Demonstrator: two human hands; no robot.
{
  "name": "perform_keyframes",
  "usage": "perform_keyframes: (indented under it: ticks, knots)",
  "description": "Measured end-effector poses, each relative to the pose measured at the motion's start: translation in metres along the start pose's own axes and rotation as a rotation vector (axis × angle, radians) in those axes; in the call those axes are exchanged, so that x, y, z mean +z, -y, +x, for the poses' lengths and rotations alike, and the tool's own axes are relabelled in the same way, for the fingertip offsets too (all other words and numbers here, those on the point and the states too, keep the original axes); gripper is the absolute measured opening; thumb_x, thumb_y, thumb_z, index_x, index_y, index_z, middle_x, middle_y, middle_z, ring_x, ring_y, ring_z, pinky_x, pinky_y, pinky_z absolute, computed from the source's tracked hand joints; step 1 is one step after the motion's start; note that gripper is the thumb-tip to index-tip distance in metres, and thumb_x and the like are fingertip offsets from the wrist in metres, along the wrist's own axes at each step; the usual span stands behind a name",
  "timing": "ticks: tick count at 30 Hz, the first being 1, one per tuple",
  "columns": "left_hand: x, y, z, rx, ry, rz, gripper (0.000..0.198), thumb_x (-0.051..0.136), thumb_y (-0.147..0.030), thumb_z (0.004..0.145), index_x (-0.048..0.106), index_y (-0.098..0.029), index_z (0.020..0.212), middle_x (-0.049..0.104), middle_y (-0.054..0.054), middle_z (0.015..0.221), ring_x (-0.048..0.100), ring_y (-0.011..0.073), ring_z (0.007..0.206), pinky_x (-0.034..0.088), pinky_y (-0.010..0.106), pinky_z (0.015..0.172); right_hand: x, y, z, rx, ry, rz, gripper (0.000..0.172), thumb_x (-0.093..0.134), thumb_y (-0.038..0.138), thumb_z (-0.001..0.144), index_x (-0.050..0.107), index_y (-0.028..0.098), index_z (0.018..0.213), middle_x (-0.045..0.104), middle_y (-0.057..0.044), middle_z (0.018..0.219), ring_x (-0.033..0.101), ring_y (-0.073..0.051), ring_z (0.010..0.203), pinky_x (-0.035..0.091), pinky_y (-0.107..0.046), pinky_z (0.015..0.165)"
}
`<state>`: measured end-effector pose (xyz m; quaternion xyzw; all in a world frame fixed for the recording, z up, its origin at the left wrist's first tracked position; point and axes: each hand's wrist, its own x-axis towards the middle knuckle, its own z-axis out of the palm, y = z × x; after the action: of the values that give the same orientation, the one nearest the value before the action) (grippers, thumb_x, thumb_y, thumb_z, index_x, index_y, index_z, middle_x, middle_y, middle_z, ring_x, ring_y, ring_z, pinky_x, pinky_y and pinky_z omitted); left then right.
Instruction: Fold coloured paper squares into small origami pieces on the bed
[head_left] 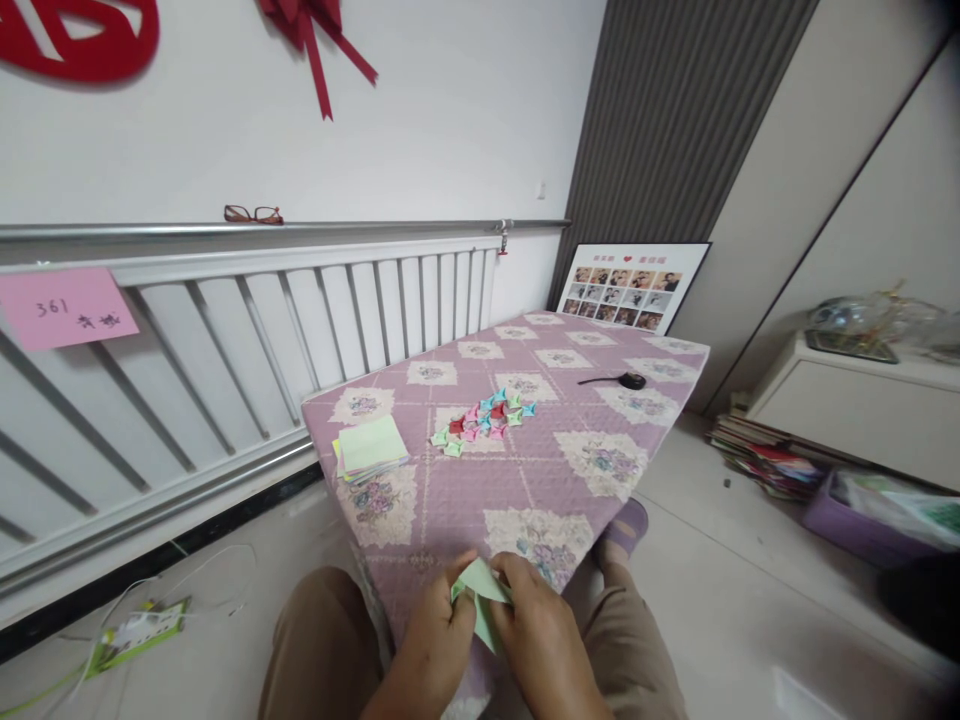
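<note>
Both my hands meet at the near edge of a table covered with a purple flowered cloth (525,470). My left hand (435,640) and my right hand (544,635) pinch a small light-green folded paper (484,595) between their fingers. Farther out on the cloth lies a stack of pastel paper squares (371,447), green on top. To its right lies a cluster of several small folded paper shapes (484,415) in pink, red, blue and green.
A black object with a thin handle (622,380) lies near the table's far right. A framed photo collage (626,290) leans at the far end. A white radiator (247,330) runs along the left. Books (757,460) and a purple bin (862,525) are on the floor, right.
</note>
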<state>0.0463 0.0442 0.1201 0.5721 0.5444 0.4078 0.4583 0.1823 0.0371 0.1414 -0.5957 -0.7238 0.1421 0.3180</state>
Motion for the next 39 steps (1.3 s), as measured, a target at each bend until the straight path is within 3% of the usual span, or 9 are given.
perform_keyframes:
  ticks: [5,10,15,20,28,39]
  knots:
    - [-0.005,-0.006,0.009,0.035,0.043,0.402,0.022,0.044,-0.023,0.084,0.065,-0.019,0.088,0.069,0.004,0.087,0.061,0.0198,0.083,0.042,0.027,0.076,0.016,-0.007,0.004,0.091,0.049,0.12,0.016,0.044,0.017,0.077,0.056,0.023,0.086,0.068,-0.002,0.081,0.064,-0.019,0.077,0.044,-0.025,0.066]
    - [-0.007,-0.01,0.018,0.018,0.066,0.701,0.024,0.043,-0.017,0.083,0.065,-0.022,0.092,0.067,0.003,0.093,0.059,0.0178,0.086,0.039,0.026,0.076,0.033,-0.017,0.008,0.154,0.058,0.161,0.015,0.044,0.018,0.078,0.056,0.023,0.085,0.067,-0.001,0.074,0.063,-0.017,0.068,0.041,-0.024,0.063]
    - [-0.002,0.001,0.029,0.011,0.071,0.88,0.021,0.044,-0.021,0.084,0.065,-0.022,0.088,0.065,0.004,0.094,0.059,0.0189,0.087,0.038,0.027,0.074,0.048,-0.027,0.012,0.157,0.095,0.182,0.015,0.042,0.016,0.08,0.056,0.022,0.082,0.066,-0.002,0.075,0.062,-0.016,0.071,0.04,-0.023,0.065]
    - [0.002,0.02,0.041,0.006,0.055,0.901,0.016,0.049,-0.023,0.084,0.064,-0.022,0.086,0.065,0.003,0.095,0.058,0.0181,0.089,0.037,0.027,0.074,0.061,-0.034,0.014,0.189,0.157,0.16,0.017,0.041,0.016,0.083,0.056,0.021,0.088,0.068,-0.003,0.082,0.063,-0.017,0.077,0.039,-0.023,0.068]
    - [0.001,0.038,0.045,0.002,0.048,0.879,0.022,0.051,-0.015,0.08,0.067,-0.025,0.091,0.066,0.001,0.095,0.057,0.0166,0.095,0.036,0.026,0.081,0.071,-0.044,0.014,0.154,0.174,-0.176,0.017,0.046,0.016,0.083,0.06,0.022,0.091,0.068,-0.003,0.084,0.064,-0.018,0.08,0.036,-0.025,0.065]
    - [0.002,0.041,0.034,0.056,0.002,0.92,0.027,0.051,-0.013,0.079,0.065,-0.028,0.096,0.064,0.001,0.098,0.052,0.021,0.099,0.032,0.033,0.086,0.072,-0.045,0.013,0.085,0.152,-0.238,0.022,0.045,0.008,0.079,0.059,0.022,0.089,0.064,-0.002,0.086,0.06,-0.018,0.083,0.036,-0.026,0.067]
